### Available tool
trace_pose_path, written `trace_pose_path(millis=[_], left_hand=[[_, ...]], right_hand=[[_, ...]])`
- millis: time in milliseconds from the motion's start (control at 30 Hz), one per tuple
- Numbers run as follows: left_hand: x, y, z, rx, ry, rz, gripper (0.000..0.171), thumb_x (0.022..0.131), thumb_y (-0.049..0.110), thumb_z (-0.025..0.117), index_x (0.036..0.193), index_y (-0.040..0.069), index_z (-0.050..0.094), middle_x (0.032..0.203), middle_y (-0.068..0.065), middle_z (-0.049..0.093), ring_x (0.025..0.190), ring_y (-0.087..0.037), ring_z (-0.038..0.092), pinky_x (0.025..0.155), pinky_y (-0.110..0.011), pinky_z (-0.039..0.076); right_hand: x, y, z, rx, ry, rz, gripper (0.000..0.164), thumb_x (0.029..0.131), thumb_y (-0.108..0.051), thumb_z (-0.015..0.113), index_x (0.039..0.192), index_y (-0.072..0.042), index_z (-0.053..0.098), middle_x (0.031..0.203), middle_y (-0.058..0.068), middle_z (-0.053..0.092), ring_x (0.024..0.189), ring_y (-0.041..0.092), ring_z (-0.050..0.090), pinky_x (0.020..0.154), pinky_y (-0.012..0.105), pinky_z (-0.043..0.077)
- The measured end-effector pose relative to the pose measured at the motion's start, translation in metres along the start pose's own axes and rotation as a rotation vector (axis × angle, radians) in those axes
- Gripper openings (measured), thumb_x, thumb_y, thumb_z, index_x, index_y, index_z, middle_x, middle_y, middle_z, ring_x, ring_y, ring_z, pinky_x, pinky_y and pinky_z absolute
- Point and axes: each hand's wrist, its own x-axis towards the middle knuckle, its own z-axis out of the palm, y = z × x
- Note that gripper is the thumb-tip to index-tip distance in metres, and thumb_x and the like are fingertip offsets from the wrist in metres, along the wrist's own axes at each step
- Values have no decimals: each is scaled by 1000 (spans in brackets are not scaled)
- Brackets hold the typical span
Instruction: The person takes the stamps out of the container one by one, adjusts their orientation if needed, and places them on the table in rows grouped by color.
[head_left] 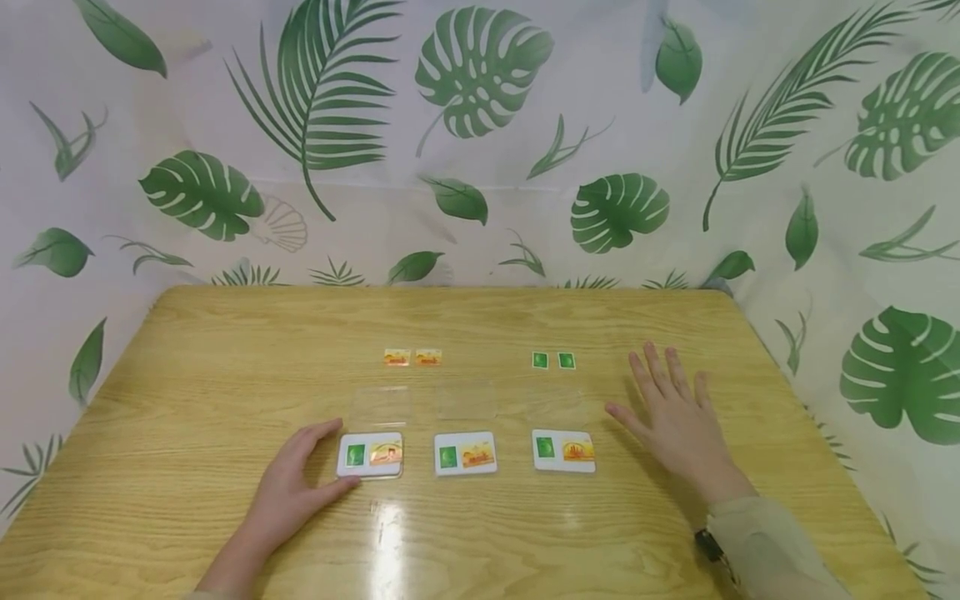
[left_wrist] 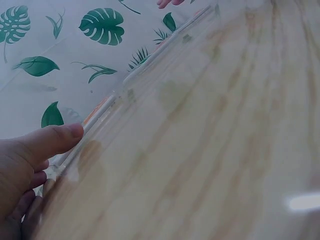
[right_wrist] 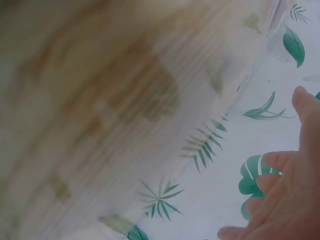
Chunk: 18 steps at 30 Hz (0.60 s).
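Three white rectangular cards lie in a row, each with a green picture and an orange one: the left card point(head_left: 366, 454), the middle card point(head_left: 465, 453) and the right card point(head_left: 563, 451). My left hand point(head_left: 288, 487) frames the left end of the left card, thumb at its lower edge and index finger by its upper left corner. In the left wrist view the thumb point(left_wrist: 60, 137) meets the card's edge. Spread fingers mark my right hand point(head_left: 675, 421), which holds nothing, to the right of the right card. A clear edge shows around the left card.
Behind the cards lie three clear flat pieces, at left point(head_left: 381, 404), middle point(head_left: 466, 400) and right point(head_left: 555, 404). Farther back are two small orange stickers point(head_left: 412, 357) and two green stickers point(head_left: 553, 360). A leaf-patterned sheet point(head_left: 525, 217) borders the wooden table point(head_left: 247, 350).
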Motion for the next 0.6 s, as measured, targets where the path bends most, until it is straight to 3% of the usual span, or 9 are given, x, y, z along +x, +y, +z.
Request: trace_pose_path(millis=[267,600], left_hand=[[-1,-1,0,21,-24,0,73,70,31,85,130,5,52,129,-9,55,122,-30,47,102,-53,36],[1,-2,0,31,-29,-2,73,72,37,83,131,6,52,130,-9,54,123,-30,47,102,-52,36]], right_hand=[[8,-20,-3,67,-7,-62,82,94,-56,48,151,-3,21,156,19,15,140,41,19,109,60,19],[13,-71,2,263,-51,-105,74,93,-48,56,148,-4,31,153,14,27,139,37,24,110,57,23]])
